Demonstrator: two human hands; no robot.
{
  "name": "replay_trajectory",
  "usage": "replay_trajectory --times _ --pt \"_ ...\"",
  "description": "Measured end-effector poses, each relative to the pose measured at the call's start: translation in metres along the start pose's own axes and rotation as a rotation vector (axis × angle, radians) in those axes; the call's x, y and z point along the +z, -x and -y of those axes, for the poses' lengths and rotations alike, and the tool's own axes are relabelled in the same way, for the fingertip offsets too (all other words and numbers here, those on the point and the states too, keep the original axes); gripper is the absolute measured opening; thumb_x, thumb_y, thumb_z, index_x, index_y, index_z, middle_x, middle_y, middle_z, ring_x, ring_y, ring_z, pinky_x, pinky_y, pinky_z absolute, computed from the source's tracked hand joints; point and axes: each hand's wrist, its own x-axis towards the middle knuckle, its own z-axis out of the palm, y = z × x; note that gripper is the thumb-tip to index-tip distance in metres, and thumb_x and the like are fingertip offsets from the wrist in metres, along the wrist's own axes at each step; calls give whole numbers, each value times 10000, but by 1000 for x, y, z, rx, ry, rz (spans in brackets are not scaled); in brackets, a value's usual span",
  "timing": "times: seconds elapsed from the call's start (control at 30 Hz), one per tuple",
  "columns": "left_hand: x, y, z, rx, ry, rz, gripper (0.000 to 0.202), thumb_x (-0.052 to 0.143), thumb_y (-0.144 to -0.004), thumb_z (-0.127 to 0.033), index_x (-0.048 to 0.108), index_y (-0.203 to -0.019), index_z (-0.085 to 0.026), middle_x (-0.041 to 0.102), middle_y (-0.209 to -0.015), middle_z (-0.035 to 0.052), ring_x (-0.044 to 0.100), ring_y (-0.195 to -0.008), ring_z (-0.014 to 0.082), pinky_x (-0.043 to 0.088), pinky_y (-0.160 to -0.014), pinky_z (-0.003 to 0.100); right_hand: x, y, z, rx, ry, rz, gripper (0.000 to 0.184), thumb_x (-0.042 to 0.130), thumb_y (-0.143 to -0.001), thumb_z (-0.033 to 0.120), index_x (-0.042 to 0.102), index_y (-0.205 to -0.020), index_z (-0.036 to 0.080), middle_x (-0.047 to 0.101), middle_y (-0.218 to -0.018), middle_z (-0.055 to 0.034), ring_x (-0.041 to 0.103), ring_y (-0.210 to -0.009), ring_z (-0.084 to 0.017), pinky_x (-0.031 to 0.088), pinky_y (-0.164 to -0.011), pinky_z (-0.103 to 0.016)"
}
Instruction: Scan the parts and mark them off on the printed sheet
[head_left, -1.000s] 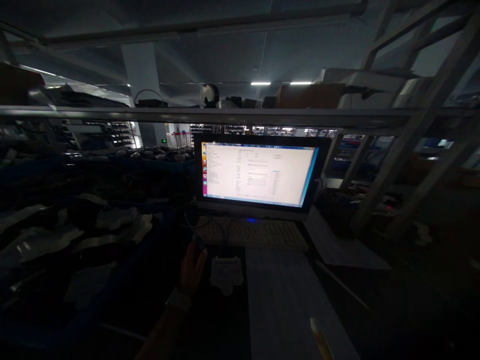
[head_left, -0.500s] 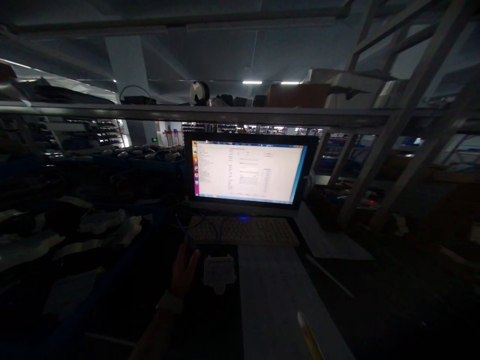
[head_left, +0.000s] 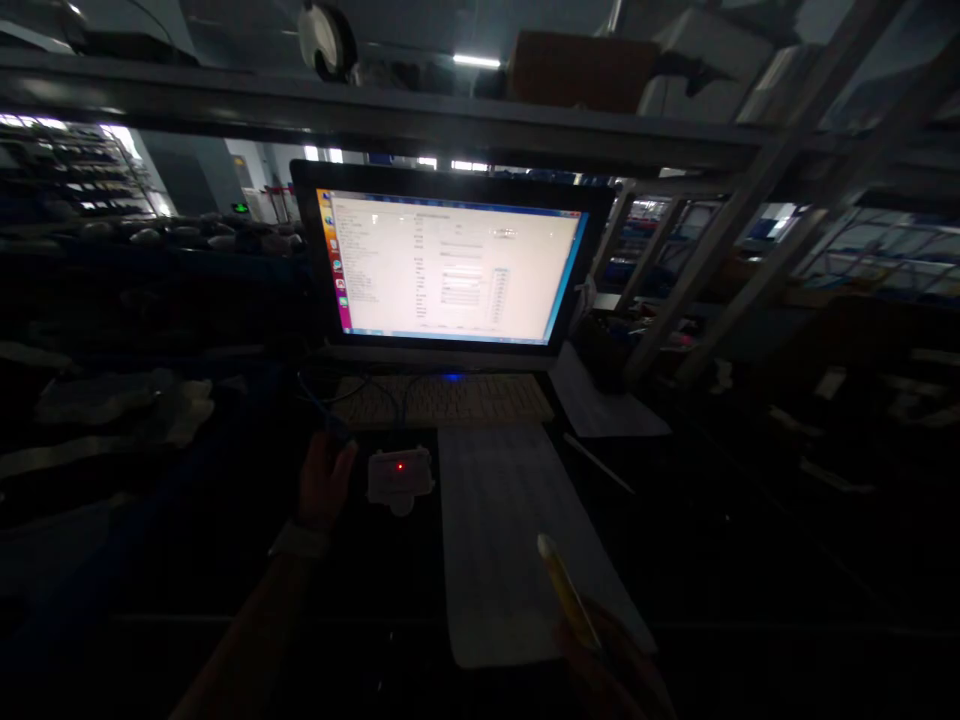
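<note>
My left hand [head_left: 324, 482], with a pale band at the wrist, is closed left of the white device. A blue cable [head_left: 311, 393] runs down into its fingers; its end is hidden there. Right beside that hand lies a flat white plastic device [head_left: 400, 482] with rounded tabs and a lit red light. My right hand [head_left: 607, 655], dim at the bottom, grips a yellow pen [head_left: 564, 583] with its whitish tip pointing up and left. The pen is over the lower part of a long printed sheet [head_left: 495, 510].
A lit monitor [head_left: 450, 265] shows a form window. Before it lies a white keyboard [head_left: 442, 400]. To the right are another paper [head_left: 611, 400] and a thin white stick [head_left: 598, 463]. White parts [head_left: 105, 400] fill the left side. A metal shelf [head_left: 420, 115] crosses overhead.
The view has tilted down and shifted right. A red light now glows on the white device. My right hand has come into view holding the pen; my left hand stays beside the device.
</note>
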Motion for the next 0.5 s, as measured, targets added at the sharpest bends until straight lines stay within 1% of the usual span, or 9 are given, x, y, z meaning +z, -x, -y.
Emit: replay_trajectory --times 0.1,0.23,0.33,0.5 --pt "0 0 0 -19 -9 -1 328 549 -726 -507 513 -830 -198 563 -733 10 547 -690 176 452 -642 301 0 1 -4 -12 14 5 457 549 -874 178 570 -1300 343 651 -1236 -57 653 -1067 -254 580 -830 -309" --pt "-1 0 -5 -36 -25 -1 317 550 -717 -499 500 -817 -202 548 -715 -1 523 -653 163 435 -603 287 2 -1 -2 -11 11 -9 442 547 -875 189 573 -1296 320 635 -1262 -60 633 -1101 -262 566 -859 -319" --pt "0 1 -10 -41 0 0 322 545 -706 -499 496 -819 -201 553 -718 2 525 -659 163 438 -604 286 2 -1 -2 -10 -3 -11 432 512 -896 196 563 -1310 312 611 -1295 -63 620 -1125 -243 550 -885 -295" --pt "1 0 -11 -33 -7 -8 330 536 -696 -500 495 -832 -202 558 -730 11 539 -697 179 450 -630 302 5 3 -7 56 7 -29 449 520 -890 164 565 -1299 343 627 -1266 -42 629 -1112 -223 561 -866 -285"
